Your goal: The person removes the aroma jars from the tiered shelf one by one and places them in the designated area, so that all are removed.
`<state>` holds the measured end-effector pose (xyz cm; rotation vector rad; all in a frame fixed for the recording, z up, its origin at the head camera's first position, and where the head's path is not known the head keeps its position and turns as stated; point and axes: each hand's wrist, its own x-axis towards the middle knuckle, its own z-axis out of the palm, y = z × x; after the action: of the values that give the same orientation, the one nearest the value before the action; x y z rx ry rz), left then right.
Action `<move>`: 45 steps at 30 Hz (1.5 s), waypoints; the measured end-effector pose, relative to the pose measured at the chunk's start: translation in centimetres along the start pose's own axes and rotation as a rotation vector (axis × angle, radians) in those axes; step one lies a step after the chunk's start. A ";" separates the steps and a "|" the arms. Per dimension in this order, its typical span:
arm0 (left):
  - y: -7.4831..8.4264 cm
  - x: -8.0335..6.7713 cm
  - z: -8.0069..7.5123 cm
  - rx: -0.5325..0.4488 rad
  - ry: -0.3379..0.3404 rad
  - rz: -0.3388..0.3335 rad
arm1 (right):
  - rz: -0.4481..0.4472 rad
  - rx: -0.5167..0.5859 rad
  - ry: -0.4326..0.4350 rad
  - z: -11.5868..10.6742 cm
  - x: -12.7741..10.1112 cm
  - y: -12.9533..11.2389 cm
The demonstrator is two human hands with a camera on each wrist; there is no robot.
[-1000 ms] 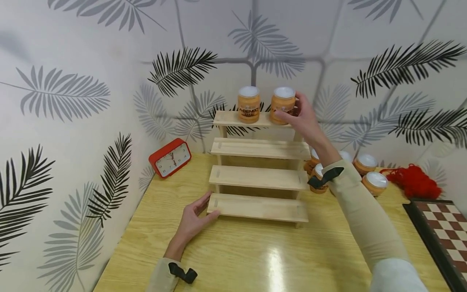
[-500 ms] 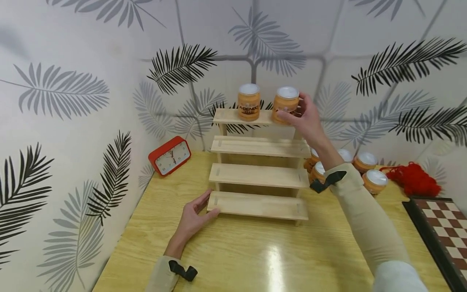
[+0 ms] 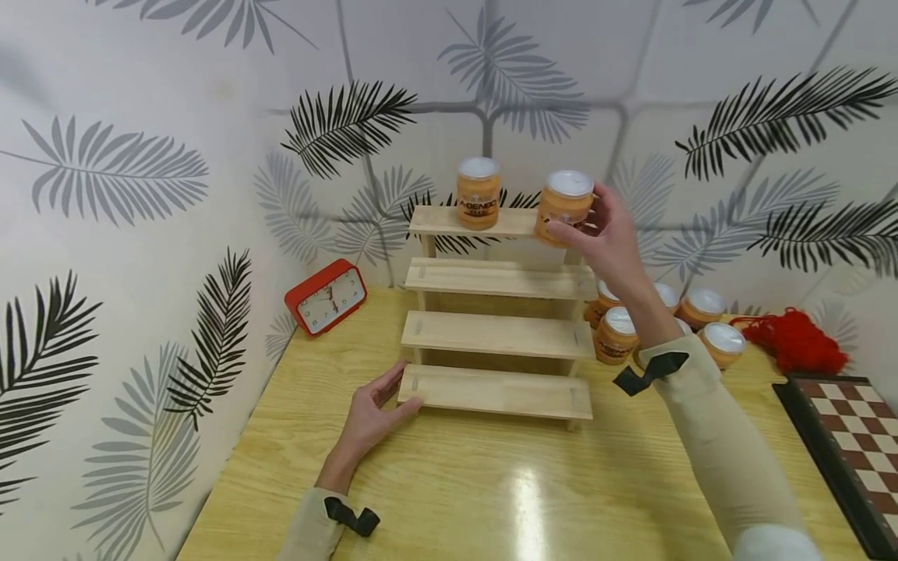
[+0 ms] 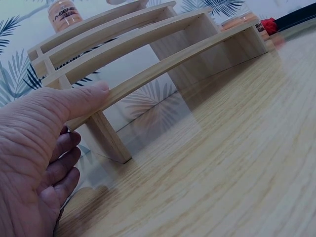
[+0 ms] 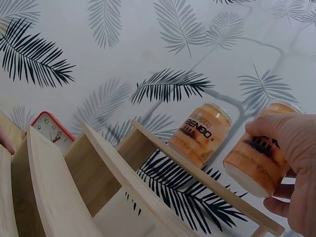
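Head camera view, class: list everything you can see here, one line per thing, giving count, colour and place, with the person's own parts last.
Held jar: one, orange with white lid, off the right end of the top step, in the right hand's grip.
Standing jar: one, orange with white lid, on the top step.
Jars on the table: at least five, orange with white lids, right of the stand; some hidden by the arm.
Stepped stand: one, pale wood, four steps, against the wall.
Clock: one, red, left of the stand.
Yarn: one red bundle, far right.
Chessboard: one, brown and white, right edge.
Table: one, light wood.
Left hand: thumb on the bottom step's left end.
Right hand: grips the held jar.
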<state>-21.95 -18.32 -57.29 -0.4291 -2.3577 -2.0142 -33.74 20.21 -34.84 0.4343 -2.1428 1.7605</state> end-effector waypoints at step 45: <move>0.2 -0.1 0.1 -0.008 -0.002 0.002 | 0.001 -0.158 0.087 -6.7 -11.5 3.1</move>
<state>-21.80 -18.22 -57.17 -0.4342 -2.3500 -2.0236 -24.39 27.65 -41.40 0.3103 -2.2001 1.5661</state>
